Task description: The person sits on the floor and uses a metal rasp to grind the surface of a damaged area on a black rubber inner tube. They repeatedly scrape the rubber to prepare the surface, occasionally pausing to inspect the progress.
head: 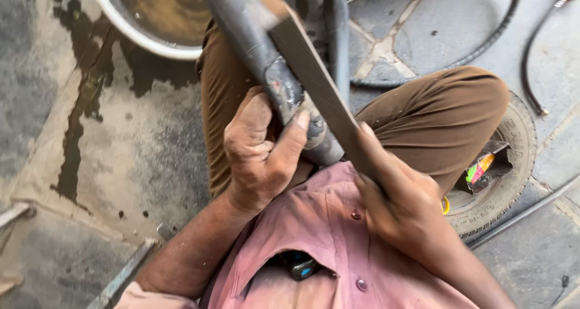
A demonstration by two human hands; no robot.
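Head camera looks straight down on a seated person in brown trousers (447,115) and a pink shirt (326,236); the left hand (260,152) is closed round a dark rubber tube (266,61), thumb pressed over its upper face and fingers wrapped beneath, just where a pale, scuffed patch shows on the rubber; the right hand (399,203) is closed on the near end of a long flat file (320,85), forefinger stretched along its edge, the blade laid slantwise across the tube and touching it beside the left thumb; the tube runs up from the lap toward the top of the frame, over the knees. By its look the tube is soft, limp and light, and would sag or roll unless pinched firmly close to the worked patch, which is where the left hand has it; the file seems stiff, heavier and rough-faced, best held by its end as it is now. A basin of brownish water (157,13) stands on the wet concrete ahead; a small tyre (507,182) lies by the right knee; a thin black hose (483,43) curls beyond.
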